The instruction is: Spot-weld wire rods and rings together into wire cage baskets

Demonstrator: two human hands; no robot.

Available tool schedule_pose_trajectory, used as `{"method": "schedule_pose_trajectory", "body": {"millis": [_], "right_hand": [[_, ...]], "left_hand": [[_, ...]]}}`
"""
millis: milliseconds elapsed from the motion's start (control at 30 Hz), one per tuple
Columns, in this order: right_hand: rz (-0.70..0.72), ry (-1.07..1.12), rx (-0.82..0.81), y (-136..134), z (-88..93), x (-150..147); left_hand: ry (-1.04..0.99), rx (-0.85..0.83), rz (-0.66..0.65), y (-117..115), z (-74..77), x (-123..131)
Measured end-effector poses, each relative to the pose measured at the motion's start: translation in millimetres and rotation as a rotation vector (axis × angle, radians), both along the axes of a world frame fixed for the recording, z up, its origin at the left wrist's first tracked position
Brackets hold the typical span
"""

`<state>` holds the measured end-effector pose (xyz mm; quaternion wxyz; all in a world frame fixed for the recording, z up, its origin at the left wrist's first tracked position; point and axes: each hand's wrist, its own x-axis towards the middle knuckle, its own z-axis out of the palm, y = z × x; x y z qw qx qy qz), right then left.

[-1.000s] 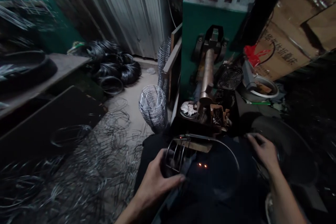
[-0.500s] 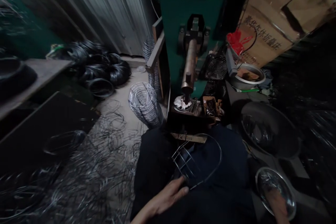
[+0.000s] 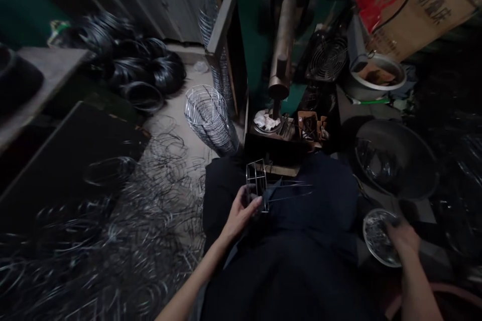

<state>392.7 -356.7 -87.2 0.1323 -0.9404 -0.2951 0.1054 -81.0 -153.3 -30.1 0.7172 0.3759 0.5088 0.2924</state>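
My left hand (image 3: pixel 243 210) pinches a small wire frame (image 3: pixel 256 185) between thumb and fingers, above my lap. The frame looks like a little open cage of bent wire, with long thin wires reaching to the right. My right hand (image 3: pixel 404 236) is over the right rim of a shiny round bowl (image 3: pixel 381 256) holding small metal pieces. Its fingertips are dark and smeared, so whether they grip anything is hidden. Ahead of my knees stands a green machine with a thick metal cylinder arm (image 3: pixel 283 50), and a white cloth (image 3: pixel 266 119) lies beneath the arm's end.
A tall stack of nested wire baskets (image 3: pixel 211 120) stands left of the machine. Loose wire pieces (image 3: pixel 150 230) cover the floor at left, with black wire coils (image 3: pixel 146 67) behind. On the right are a wide dark basin (image 3: pixel 399 160), a metal pot (image 3: pixel 376 90) and a cardboard box (image 3: pixel 422 20).
The wire frame in my left hand has been turned, its large loop now seen nearly edge-on. My right hand has shifted from inside the bowl to its right edge. The view has tilted down.
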Motion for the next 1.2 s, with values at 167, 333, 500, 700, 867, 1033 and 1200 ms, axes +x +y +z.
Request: {"method": "schedule_pose_trajectory", "body": {"millis": [167, 333, 500, 700, 867, 1033, 1200], "right_hand": [[0.368, 0.114, 0.413, 107, 47.2, -73], [0.895, 0.404, 0.46, 182, 91.0, -159], [1.166, 0.19, 0.509, 219, 101.2, -196], [1.219, 0.013, 0.578, 253, 92.5, -204], [1.25, -0.033, 0.677, 274, 101.2, -208], [1.234, -0.054, 0.705, 293, 105.7, -212], [1.205, -0.103, 0.815, 309, 108.4, -219]], "left_hand": [[0.061, 0.091, 0.06, -9, -6.1, 24], [-0.039, -0.016, 0.205, 12, 7.0, 32], [-0.104, 0.036, 0.246, 42, 21.1, 23], [-0.131, 0.077, 0.298, 71, 24.3, 20], [-0.136, 0.108, 0.322, 91, 25.5, 17], [-0.164, 0.172, 0.347, 108, 28.1, 14], [-0.157, 0.195, 0.359, 121, 35.1, 13]]}}
